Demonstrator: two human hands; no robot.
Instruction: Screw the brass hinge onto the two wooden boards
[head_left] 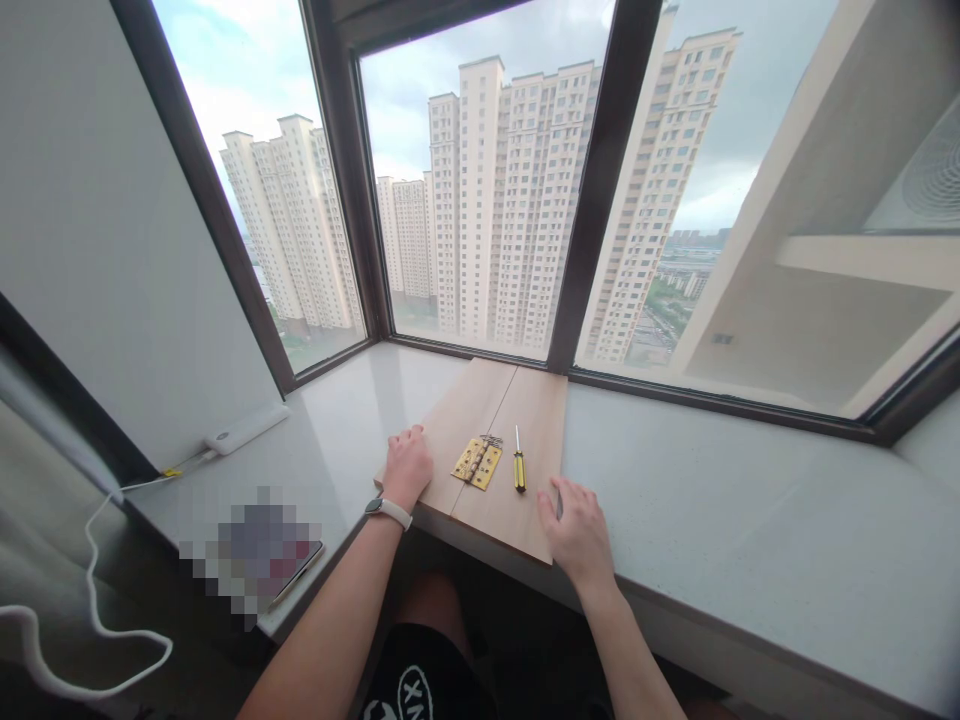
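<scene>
Two pale wooden boards lie side by side on the sill, a narrow seam between them. Across the seam rests an unfolded brass hinge, with several small screws by its far end. A yellow-and-black screwdriver lies on the right board, shaft pointing to the window. My left hand, fingers curled, grips the left board's outer edge; a watch is on that wrist. At the right board's outer edge, my right hand rests with thumb and forefinger apart; a small grey patch between them is unclear.
A pixelated flat item lies at the sill's left, near its front edge. Behind it are a white power strip and a white cable hanging down. Dark-framed windows border the pale sill.
</scene>
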